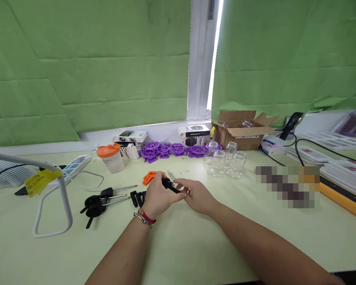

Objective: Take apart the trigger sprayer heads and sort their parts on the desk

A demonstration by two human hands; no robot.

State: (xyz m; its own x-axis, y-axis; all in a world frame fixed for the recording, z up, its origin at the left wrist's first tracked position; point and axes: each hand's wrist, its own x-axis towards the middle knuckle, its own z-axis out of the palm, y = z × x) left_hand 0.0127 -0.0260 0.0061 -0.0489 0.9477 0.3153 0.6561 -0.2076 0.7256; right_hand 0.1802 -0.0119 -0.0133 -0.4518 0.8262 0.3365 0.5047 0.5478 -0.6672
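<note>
My left hand (158, 196) is closed around a small black screwdriver-like tool (170, 185), whose metal tip points up and away. My right hand (195, 194) meets it from the right, fingers pinched at the black handle's near end. Both hands hover just above the pale green table (178, 241). An orange plastic part (149, 177) lies right behind my left hand. Left of that hand lie several black-handled screwdrivers (106, 198).
Purple plastic parts (172, 150) line the back edge beside small boxes (194, 135). Clear glass jars (225, 160) and an open cardboard box (243, 130) stand at back right. An orange-lidded cup (110, 157), a power strip (74, 166) and a white wire stand (52, 198) sit left.
</note>
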